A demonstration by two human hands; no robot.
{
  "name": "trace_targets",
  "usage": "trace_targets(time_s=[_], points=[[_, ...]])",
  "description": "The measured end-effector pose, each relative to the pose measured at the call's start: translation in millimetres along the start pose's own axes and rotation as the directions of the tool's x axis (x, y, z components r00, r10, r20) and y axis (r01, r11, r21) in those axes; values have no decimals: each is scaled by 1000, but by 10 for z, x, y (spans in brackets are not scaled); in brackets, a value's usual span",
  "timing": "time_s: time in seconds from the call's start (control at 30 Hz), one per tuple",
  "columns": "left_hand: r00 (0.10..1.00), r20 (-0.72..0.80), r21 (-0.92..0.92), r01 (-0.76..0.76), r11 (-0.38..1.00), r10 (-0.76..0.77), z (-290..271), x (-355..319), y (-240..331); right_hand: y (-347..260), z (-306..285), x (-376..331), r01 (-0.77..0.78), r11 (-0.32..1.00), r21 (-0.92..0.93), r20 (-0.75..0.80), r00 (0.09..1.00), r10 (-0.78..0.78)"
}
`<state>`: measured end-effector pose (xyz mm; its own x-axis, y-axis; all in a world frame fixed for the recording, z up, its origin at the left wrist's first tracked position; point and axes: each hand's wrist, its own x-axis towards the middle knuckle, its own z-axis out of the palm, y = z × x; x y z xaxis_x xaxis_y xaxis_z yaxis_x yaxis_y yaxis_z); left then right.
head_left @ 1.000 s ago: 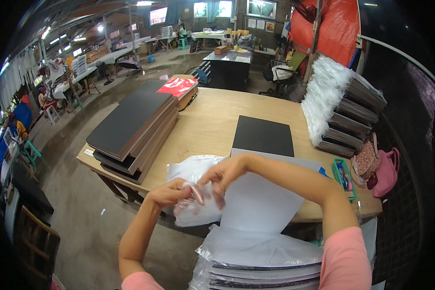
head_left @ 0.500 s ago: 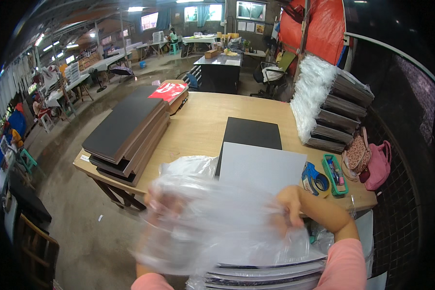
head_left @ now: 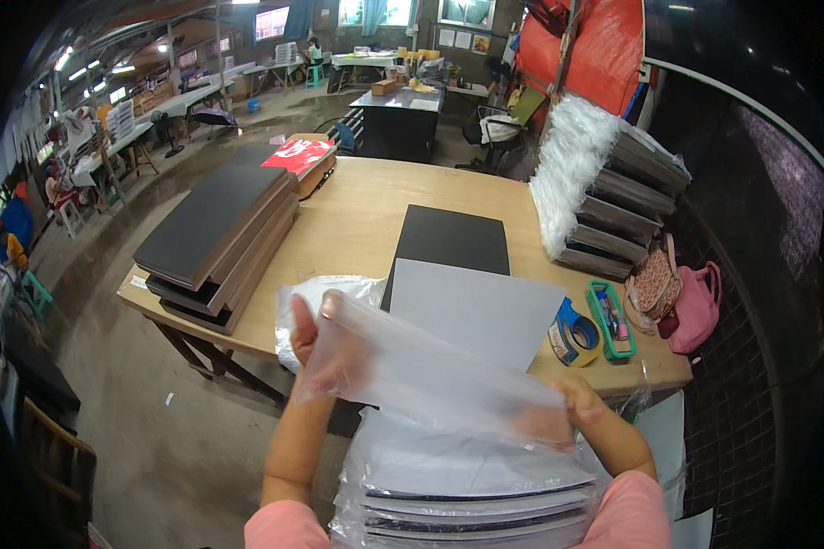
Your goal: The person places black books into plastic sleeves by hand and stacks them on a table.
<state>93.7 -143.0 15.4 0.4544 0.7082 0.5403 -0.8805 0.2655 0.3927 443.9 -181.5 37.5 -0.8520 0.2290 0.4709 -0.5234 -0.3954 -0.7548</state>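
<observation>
A clear plastic bag (head_left: 430,357) is stretched between my two hands, tilted down toward the right. My left hand (head_left: 325,352) grips its upper left end, with part of the fingers showing hazily through the film. At the lower right end my right hand (head_left: 581,403) pinches the bag's edge. Beneath the bag, close to my body, is a stack of plastic-wrapped boards (head_left: 476,485). Just beyond my hands a light grey sheet (head_left: 476,306) lies partly over a black board (head_left: 453,238) on the table. White plastic bags (head_left: 339,291) lie beside my left hand.
Stacked black boards (head_left: 211,220) stand on the wooden table (head_left: 357,201) at left, near a red-and-white package (head_left: 298,156). Wrapped boards (head_left: 613,201) are piled at far right. A blue tape dispenser (head_left: 572,334), green basket (head_left: 611,320) and pink bag (head_left: 696,306) sit at right.
The plastic bag, blurred and crumpled before, is now spread flatter and raised higher. My left hand has moved up and the right hand slightly down and outward, uncovering the wrapped stack.
</observation>
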Motion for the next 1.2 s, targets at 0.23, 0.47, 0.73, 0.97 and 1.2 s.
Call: trace_targets(time_s=[0.23,0.47,0.73,0.97,1.2], points=[[762,-15,919,265,-291,647,119,471,-304,-107,-318,-416,-419,417,-806,-533,211,-819],[818,-265,779,493,-387,510,335,758,-65,-411,-589,-98,-730,82,-679,-308,182,-934],[590,-708,307,752,583,-388,-92,109,262,-308,-226,-374,-131,974,-187,-951,271,-147],[512,-529,-210,694,689,-677,-974,-963,-142,510,-22,-973,-317,936,-153,-924,381,-22],[374,-720,-117,765,633,-585,-1485,-1710,-704,1186,-365,-1458,-476,879,26,-984,144,107]])
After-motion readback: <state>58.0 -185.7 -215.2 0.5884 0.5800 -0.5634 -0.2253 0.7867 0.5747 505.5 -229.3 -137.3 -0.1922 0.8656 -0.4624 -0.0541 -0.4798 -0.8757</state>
